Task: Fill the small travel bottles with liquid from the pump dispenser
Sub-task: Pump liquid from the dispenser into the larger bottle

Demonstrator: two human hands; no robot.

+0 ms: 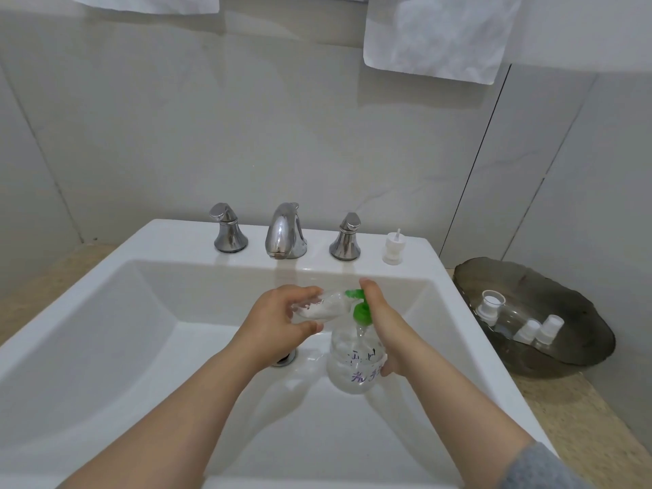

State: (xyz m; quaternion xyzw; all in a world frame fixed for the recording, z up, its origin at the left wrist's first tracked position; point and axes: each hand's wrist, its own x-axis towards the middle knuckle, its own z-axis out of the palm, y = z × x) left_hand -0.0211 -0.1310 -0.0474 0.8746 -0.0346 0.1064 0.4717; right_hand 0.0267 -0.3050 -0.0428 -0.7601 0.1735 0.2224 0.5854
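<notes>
Over the white sink (116, 305), my left hand (278, 321) grips a small clear travel bottle (323, 307), lying tilted with its mouth toward the green pump nozzle. The bottle holds some white liquid. My right hand (382, 322) wraps the clear pump dispenser (354, 365), a finger on top of its green pump head (360, 307). The dispenser has purple writing on it and white liquid low in its body.
A chrome faucet (284, 231) with two handles stands at the sink's back. A white bottle cap (392, 245) sits on the rim to the right. A dark tray (536, 312) on the counter holds several small bottles with white caps. Towels hang above.
</notes>
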